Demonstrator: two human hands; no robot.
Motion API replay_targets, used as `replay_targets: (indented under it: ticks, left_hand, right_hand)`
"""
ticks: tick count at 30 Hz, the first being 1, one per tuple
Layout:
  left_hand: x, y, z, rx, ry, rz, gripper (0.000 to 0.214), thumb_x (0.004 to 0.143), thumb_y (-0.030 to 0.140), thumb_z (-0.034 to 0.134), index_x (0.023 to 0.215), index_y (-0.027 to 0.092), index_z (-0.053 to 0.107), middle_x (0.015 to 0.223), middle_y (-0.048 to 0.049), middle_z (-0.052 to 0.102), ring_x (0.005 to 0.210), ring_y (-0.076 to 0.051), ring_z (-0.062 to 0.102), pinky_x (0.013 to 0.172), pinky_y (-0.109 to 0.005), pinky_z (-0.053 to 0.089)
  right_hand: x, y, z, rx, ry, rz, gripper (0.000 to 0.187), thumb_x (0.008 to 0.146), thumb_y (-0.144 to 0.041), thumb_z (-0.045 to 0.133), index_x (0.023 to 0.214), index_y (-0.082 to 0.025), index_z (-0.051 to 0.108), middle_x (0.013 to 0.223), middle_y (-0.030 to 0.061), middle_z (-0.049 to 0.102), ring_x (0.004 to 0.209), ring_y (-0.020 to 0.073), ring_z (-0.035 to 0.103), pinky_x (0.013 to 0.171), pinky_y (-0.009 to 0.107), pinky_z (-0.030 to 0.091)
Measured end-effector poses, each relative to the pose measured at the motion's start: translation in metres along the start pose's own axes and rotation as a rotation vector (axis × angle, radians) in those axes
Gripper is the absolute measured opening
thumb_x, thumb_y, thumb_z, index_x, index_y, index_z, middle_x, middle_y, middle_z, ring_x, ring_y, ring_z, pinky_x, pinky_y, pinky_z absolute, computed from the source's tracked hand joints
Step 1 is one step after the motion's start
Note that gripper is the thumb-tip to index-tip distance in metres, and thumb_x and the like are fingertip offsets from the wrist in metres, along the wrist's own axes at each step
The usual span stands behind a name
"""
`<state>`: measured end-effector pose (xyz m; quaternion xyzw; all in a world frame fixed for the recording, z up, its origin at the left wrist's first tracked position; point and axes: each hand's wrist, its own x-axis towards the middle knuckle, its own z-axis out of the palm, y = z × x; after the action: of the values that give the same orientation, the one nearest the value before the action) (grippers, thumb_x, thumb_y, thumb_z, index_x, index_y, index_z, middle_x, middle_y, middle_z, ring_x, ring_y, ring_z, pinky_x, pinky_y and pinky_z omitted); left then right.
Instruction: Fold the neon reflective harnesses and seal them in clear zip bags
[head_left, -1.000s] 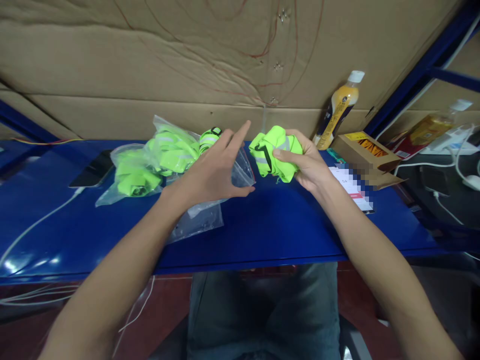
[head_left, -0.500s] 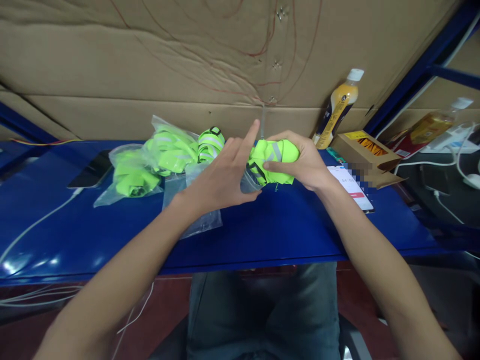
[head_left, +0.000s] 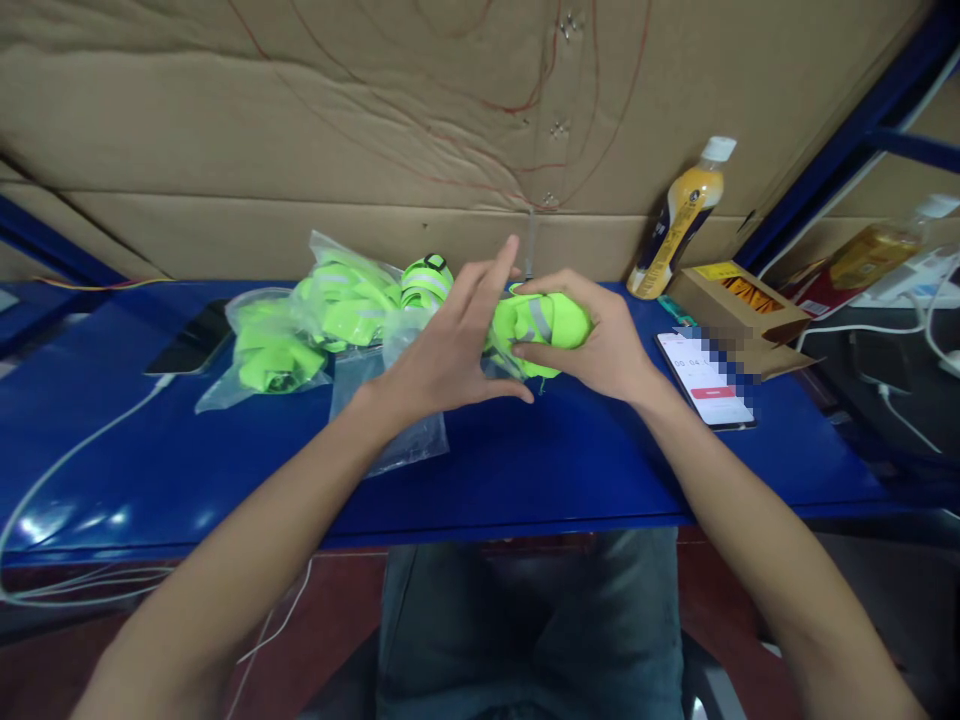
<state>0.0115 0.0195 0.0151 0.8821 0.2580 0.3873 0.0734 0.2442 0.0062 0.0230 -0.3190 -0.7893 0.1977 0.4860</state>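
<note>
My right hand grips a rolled-up neon-green reflective strap bundle with grey stripes, thumb in front and fingers over the top. Against the bundle's left end is my left hand, its fingers stretched up and its thumb spread wide. Clear plastic shows between that thumb and the bundle; how far the bundle sits inside it is hidden. Just left, another rolled strap with a black buckle lies partly behind my left hand. An empty clear plastic bag lies flat under my left wrist.
Two bagged neon-green bundles, a front one and a rear one, lie on the blue table. A dark phone is at left. At right are a yellow bottle, an open carton and a lit phone.
The bundle in my right hand has moved slightly left, further between my left thumb and fingers. My left thumb has stretched to the right. The camera view has shifted a little.
</note>
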Motion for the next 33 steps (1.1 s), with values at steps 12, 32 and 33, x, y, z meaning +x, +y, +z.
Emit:
replay_targets:
  ticks: [12, 32, 33]
  left_hand:
    - [-0.001, -0.008, -0.013, 0.102, -0.173, -0.001, 0.149, 0.072, 0.07, 0.098, 0.184, 0.025, 0.009, 0.185, -0.0218, 0.022, 0.173, -0.05, 0.021, 0.14, -0.067, 0.024]
    - [-0.006, 0.011, 0.003, 0.461, -0.047, -0.245, 0.059, 0.074, 0.037, 0.09, 0.117, 0.021, 0.053, 0.11, -0.0134, 0.074, 0.108, -0.041, 0.077, 0.088, -0.046, 0.061]
    - [-0.006, 0.011, 0.004, 0.458, -0.049, -0.225, 0.058, 0.075, 0.034, 0.089, 0.118, 0.02, 0.052, 0.112, -0.0139, 0.073, 0.112, -0.041, 0.077, 0.092, -0.047, 0.062]
  right_hand:
    - [-0.002, 0.007, 0.018, -0.01, 0.147, 0.082, 0.045, 0.08, -0.041, 0.093, 0.119, -0.026, 0.077, 0.117, 0.0016, 0.081, 0.107, 0.0263, 0.074, 0.099, 0.042, 0.058]
    - [-0.007, 0.0, 0.024, -0.228, 0.044, -0.071, 0.033, 0.102, -0.037, 0.072, 0.131, -0.026, 0.063, 0.127, 0.0105, 0.07, 0.124, 0.0317, 0.063, 0.111, 0.052, 0.053]
    - [-0.008, 0.0, 0.023, -0.252, 0.019, -0.069, 0.033, 0.103, -0.037, 0.07, 0.132, -0.026, 0.061, 0.126, 0.0118, 0.068, 0.124, 0.0325, 0.062, 0.111, 0.054, 0.053]
